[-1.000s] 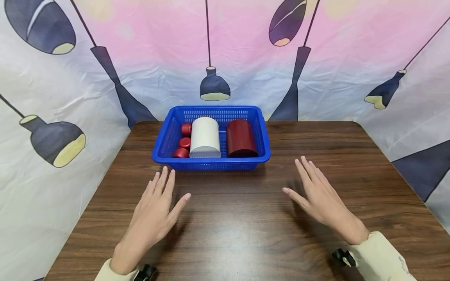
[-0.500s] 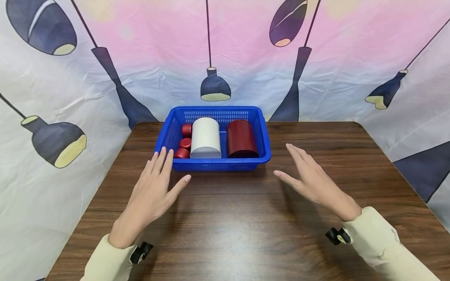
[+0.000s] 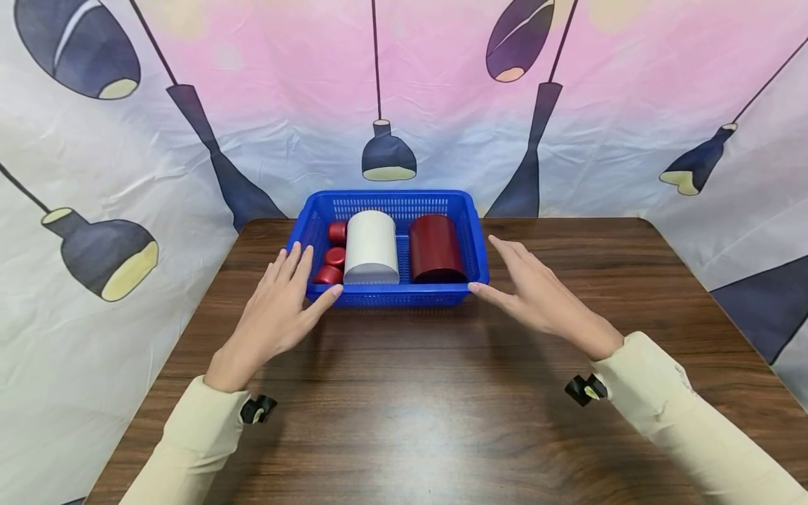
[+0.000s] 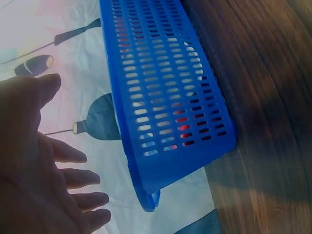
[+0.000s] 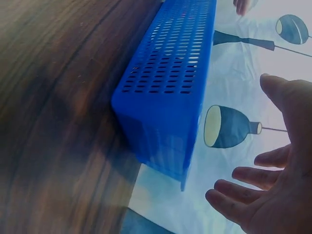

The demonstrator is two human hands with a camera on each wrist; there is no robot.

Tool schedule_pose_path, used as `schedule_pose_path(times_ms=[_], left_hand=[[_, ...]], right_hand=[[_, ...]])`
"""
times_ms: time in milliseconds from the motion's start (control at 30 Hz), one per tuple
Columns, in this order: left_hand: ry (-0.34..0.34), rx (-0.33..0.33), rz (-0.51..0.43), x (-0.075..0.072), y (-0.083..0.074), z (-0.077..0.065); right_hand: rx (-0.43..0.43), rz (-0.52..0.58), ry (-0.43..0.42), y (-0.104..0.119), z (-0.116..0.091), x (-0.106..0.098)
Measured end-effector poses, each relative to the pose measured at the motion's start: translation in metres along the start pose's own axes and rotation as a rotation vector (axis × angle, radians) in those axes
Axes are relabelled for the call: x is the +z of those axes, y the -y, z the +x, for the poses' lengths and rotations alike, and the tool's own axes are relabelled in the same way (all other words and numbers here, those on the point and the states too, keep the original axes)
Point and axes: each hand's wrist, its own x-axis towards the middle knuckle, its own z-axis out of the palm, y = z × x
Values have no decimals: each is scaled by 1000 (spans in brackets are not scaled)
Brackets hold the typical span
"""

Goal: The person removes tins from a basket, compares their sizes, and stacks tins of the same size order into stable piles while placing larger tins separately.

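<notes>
A blue plastic basket [image 3: 404,289] with slotted walls stands at the back middle of the table. Inside it lie a white half-round block [image 3: 371,242], a dark red half-round block [image 3: 435,245] and several small red cylinders [image 3: 335,257] along the left wall. My left hand [image 3: 278,308] is held over the basket's front left corner, fingers straight and thumb spread. Beside the right end is my right hand [image 3: 543,294], fingers extended, thumb tip over the front right corner. In both wrist views, a gap shows between each hand [image 4: 44,161] and the basket wall [image 5: 161,112]; neither hand holds anything.
The dark wood table [image 3: 404,407] reaches toward me and out to both sides. Directly behind it hangs a cloth backdrop [image 3: 303,154] printed with lamps. A small black device [image 3: 257,409] sits at my left cuff and another black device [image 3: 586,389] at my right cuff.
Both hands have moved forward to the basket. The right hand has also come inward, to the left. The basket and its contents have stayed in place.
</notes>
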Motion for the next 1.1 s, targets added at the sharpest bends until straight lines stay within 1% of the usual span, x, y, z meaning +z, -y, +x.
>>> schedule_pose_path(times_ms=[167, 300, 467, 600, 733, 867, 1100], left_hand=[[32, -20, -3, 1, 7, 15], [47, -13, 1, 5, 13, 27], [59, -7, 15, 10, 20, 40], [71, -18, 24, 12, 22, 48], [83, -40, 29, 13, 24, 52], [92, -49, 35, 14, 26, 56], [116, -62, 52, 16, 29, 58]], right_hand=[[-2, 31, 33, 8, 16, 1], [0, 32, 57, 17, 31, 3], [16, 34, 95, 25, 49, 7], [32, 57, 113, 29, 62, 12], [56, 69, 113, 32, 75, 17], [86, 63, 113, 32, 86, 21], [148, 61, 152, 32, 99, 32]])
